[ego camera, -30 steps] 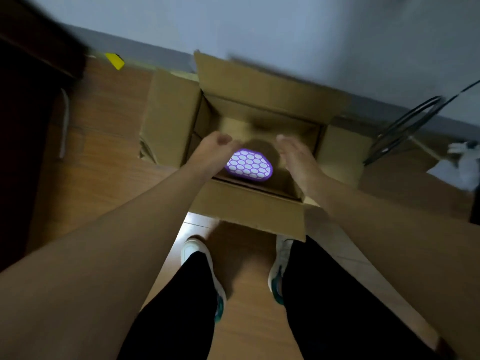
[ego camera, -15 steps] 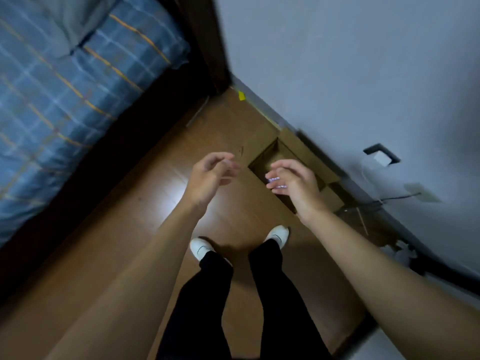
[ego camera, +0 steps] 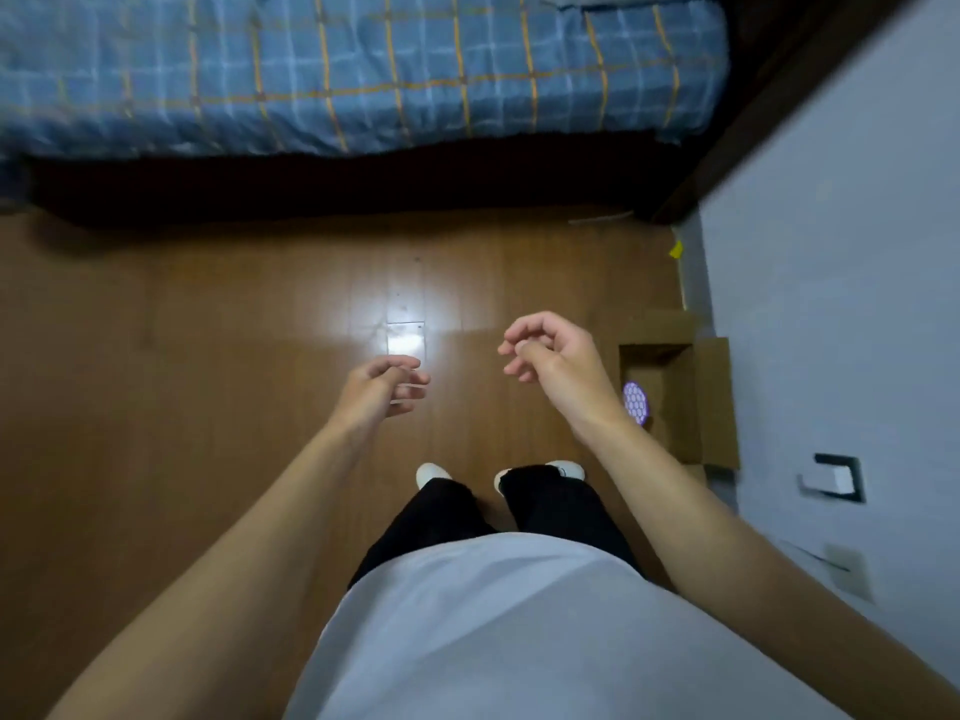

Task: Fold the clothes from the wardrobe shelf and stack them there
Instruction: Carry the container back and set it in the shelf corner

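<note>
No wardrobe, shelf or clothes for folding show in this view. My left hand point(ego camera: 382, 387) hangs over the wooden floor point(ego camera: 208, 356) with loosely curled fingers and holds nothing. My right hand point(ego camera: 553, 356) is raised a little higher to its right, fingers also loosely curled and empty. Both hands are in the air in front of my body, apart from each other.
A bed with a blue plaid cover point(ego camera: 337, 70) on a dark frame runs across the top. An open cardboard box point(ego camera: 717, 402) holding a purple honeycomb-patterned object point(ego camera: 636, 401) stands by the grey wall point(ego camera: 831, 252) on the right. A wall socket point(ego camera: 836, 478) sits lower down.
The view has swung left from the cardboard box to the bed and floor. Both hands have pulled out of the box and now hang empty over the floor.
</note>
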Action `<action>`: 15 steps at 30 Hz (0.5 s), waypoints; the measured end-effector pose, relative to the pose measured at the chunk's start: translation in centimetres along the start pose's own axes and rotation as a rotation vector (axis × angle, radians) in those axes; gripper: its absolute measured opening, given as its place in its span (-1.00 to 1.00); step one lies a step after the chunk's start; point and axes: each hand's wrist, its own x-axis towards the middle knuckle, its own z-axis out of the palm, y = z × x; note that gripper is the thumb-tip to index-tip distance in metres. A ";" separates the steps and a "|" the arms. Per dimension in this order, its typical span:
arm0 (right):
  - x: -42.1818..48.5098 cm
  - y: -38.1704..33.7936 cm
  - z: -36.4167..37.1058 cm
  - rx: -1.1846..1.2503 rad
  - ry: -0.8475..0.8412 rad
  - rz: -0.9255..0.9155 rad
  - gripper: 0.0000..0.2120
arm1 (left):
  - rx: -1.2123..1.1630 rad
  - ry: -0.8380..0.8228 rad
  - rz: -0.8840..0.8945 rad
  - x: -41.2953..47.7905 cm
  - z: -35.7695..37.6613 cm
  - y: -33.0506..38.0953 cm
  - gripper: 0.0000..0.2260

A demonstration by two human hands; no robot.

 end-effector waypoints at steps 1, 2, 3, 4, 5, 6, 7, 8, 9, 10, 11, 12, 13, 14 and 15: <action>-0.4 -0.5 2.3 -0.036 -0.039 0.007 -0.80 | -0.047 0.029 -0.014 -0.6 -2.3 -1.2 -0.83; -0.6 -0.8 4.5 -0.076 -0.075 0.015 -0.80 | -0.096 0.056 -0.026 -1.2 -4.6 -2.2 -0.83; -0.8 -1.1 6.8 -0.120 -0.108 0.029 -0.81 | -0.149 0.081 -0.036 -1.8 -6.9 -3.3 -0.84; -1.0 -1.3 9.2 -0.164 -0.140 0.048 -0.82 | -0.207 0.108 -0.042 -2.6 -9.2 -4.4 -0.84; -1.1 -1.4 11.7 -0.205 -0.171 0.067 -0.83 | -0.265 0.138 -0.043 -3.5 -11.4 -5.4 -0.84; -1.1 -1.4 14.1 -0.244 -0.204 0.083 -0.83 | -0.327 0.175 -0.041 -4.4 -13.6 -6.3 -0.84; -1.1 -1.3 16.5 -0.289 -0.245 0.097 -0.83 | -0.393 0.217 -0.038 -5.4 -15.6 -7.3 -0.82; -1.2 -1.2 18.9 -0.338 -0.292 0.111 -0.83 | -0.459 0.262 -0.031 -6.3 -17.7 -8.2 -0.81; -1.2 -0.9 21.1 -0.393 -0.340 0.120 -0.84 | -0.515 0.310 -0.024 -7.3 -19.6 -8.9 -0.84; -1.2 -0.6 23.2 -0.454 -0.390 0.123 -0.85 | -0.571 0.359 -0.014 -8.1 -21.6 -9.7 -0.87; -1.0 -0.2 25.1 -0.520 -0.441 0.122 -0.85 | -0.628 0.410 -0.006 -8.9 -23.4 -10.4 -0.86; -0.8 0.3 26.9 -0.586 -0.491 0.126 -0.86 | -0.686 0.463 0.005 -9.5 -25.3 -11.0 -0.84; -0.4 0.7 28.6 -0.653 -0.536 0.134 -0.86 | -0.737 0.518 0.018 -10.3 -27.1 -11.4 -0.82; -0.1 1.1 30.2 -0.723 -0.577 0.146 -0.86 | -0.783 0.571 0.037 -11.0 -29.0 -11.7 -0.82; 0.3 1.4 31.6 -0.792 -0.613 0.160 -0.86 | -0.827 0.618 0.059 -11.8 -30.8 -11.9 -0.81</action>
